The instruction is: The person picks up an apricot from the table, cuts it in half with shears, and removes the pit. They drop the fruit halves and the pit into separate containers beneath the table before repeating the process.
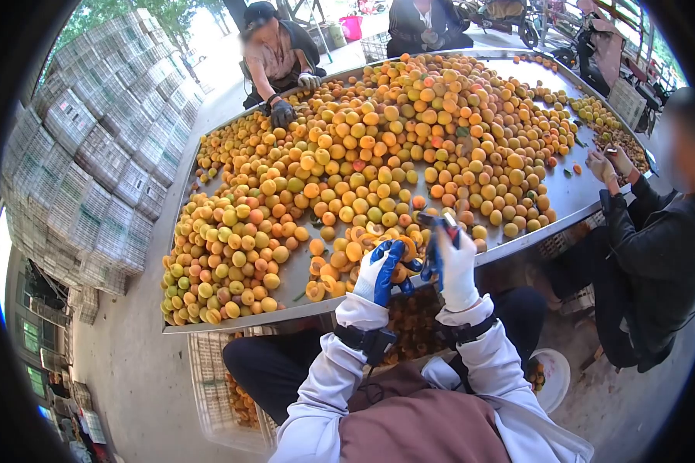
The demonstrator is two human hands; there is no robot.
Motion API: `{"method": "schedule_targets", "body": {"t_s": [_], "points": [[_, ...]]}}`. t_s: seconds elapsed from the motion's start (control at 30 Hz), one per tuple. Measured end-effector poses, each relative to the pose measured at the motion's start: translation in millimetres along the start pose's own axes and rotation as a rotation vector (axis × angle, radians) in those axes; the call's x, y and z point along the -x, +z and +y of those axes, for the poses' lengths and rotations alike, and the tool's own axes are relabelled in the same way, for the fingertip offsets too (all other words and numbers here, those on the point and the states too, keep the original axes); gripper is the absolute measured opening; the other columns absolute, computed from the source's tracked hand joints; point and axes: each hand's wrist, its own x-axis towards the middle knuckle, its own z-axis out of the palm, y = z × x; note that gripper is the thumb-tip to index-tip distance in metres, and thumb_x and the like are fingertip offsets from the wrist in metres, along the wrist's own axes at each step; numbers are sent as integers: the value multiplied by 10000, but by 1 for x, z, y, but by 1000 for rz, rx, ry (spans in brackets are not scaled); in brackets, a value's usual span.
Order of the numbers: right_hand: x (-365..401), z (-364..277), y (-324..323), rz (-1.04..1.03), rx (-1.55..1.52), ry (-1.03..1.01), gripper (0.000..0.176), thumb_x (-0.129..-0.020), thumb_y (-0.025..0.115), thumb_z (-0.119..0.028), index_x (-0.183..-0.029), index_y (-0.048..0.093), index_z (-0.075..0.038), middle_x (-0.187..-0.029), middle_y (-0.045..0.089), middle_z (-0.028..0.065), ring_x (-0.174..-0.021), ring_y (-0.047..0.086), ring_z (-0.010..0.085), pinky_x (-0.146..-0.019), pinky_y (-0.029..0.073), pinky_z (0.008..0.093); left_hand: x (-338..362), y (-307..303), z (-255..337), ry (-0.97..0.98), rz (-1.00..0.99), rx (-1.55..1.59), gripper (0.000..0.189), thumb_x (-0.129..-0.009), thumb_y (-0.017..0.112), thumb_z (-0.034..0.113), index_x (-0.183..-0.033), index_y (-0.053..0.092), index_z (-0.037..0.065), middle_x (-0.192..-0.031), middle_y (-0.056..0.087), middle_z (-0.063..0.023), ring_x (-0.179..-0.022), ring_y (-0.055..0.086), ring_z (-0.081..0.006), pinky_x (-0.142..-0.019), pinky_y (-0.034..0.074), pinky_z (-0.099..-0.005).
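Far left, and what a wall of stacked crates [93, 131], piled high, probably to spare floor space! Near left, another crate [201, 378] sits below the worktop [583, 193], its position handy for catching fruit, I'd judge. Along the worktop, here come the apricots [239, 220], heaped from the near left corner to the far side, within easy reach of everyone seated round it. At the far edge a co-worker's dark-gloved hand [283, 114] rests on the heap. Centre now, at the near edge: opened apricot halves [316, 290] lie by the left hand [378, 272], fingers curled, apparently pinching an apricot [399, 273], held up clear of the pile, likely so the cut is visible. Just right of it, the right hand [455, 266] is closed around a small tool [439, 221], presumably for control close to those fingers; its working end is too blurred to tell. Lower right, a white bucket [560, 374] stands on the floor, close beside the knee.
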Motion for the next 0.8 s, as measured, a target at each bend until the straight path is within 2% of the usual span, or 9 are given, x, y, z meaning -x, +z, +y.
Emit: {"method": "schedule_targets", "body": {"t_s": [0.13, 0.33, 0.43, 0.5, 0.6, 0.63, 0.67, 0.73, 0.8], "points": [[5, -40, 0, -149, -394, -86, 425, -1079, 462, -382, -902, 587, -17, -626, 499, 38, -456, 475, 143, -450, 415, 298, 8, 6, 14, -86, -127, -64, 378, -1025, 573, 357, -1179, 628, 16, -865, 686, -93, -629, 607, -126, -567, 485, -251], [-6, -27, 0, -204, -766, -214, 424, -1071, 474, -404, -853, 556, -50, -649, 430, 19, -466, 424, 149, -419, 408, 309, 12, 23, -2, -68, -150, -72, 415, -1026, 593, 323, -1286, 619, 0, -969, 645, -5, -722, 540, -56, -628, 433, -211], [-8, -23, 0, -156, -804, -238, 397, -1069, 486, -382, -876, 568, -44, -679, 446, 17, -489, 436, 141, -418, 407, 298, 9, 24, -19, -54, -161, 29, 355, -1020, 618, 274, -1265, 632, 17, -928, 655, -27, -649, 562, -75, -548, 478, -243], [-8, -17, 0, -146, -804, -277, 376, -1072, 481, -368, -917, 578, -39, -687, 454, 20, -495, 438, 139, -421, 408, 295, 7, 27, -30, 331, -88, -243, 355, -1017, 626, 275, -1238, 649, -2, -979, 672, -33, -718, 576, -70, -648, 483, -218], [-3, -4, 1, -69, -551, -360, 326, -1075, 478, -330, -995, 581, -31, -704, 477, 29, -507, 452, 140, -430, 412, 290, 3, 32, -40, 521, -44, -346, 338, -1019, 622, 254, -1218, 659, -16, -1014, 679, -36, -772, 586, -71, -723, 480, -209], [0, 3, 0, 1, -299, -396, 297, -1075, 479, -307, -1031, 576, -29, -714, 491, 35, -513, 464, 143, -435, 416, 289, 4, 31, -45, 522, -45, -346, 338, -1019, 622, 254, -1218, 659, -16, -1014, 679, -36, -772, 586, -71, -723, 480, -209], [-1, 21, -2, -89, -632, -158, 235, -1067, 497, -256, -1053, 557, -29, -739, 525, 51, -531, 501, 161, -443, 424, 286, 5, 31, -50, 494, 4, -344, 322, -1026, 607, 239, -1209, 662, -20, -1017, 678, -29, -761, 578, -73, -701, 487, -227], [2, 6, 6, -119, -565, -303, 396, -1060, 477, -384, -873, 526, -39, -637, 465, 65, -479, 443, 164, -412, 368, 295, 10, 35, -41, 288, 64, -236, 260, -976, 619, 129, -1177, 648, -34, -970, 685, -55, -706, 604, -143, -643, 506, -280], [-5, -11, 9, -226, -854, -202, 401, -1071, 451, -415, -794, 479, -126, -623, 360, -8, -481, 392, 130, -410, 327, 291, 1, 31, -31, 939, 75, -955, 286, -873, 649, 64, -1142, 626, -31, -892, 668, -108, -676, 630, -246, -615, 514, -316]]}}
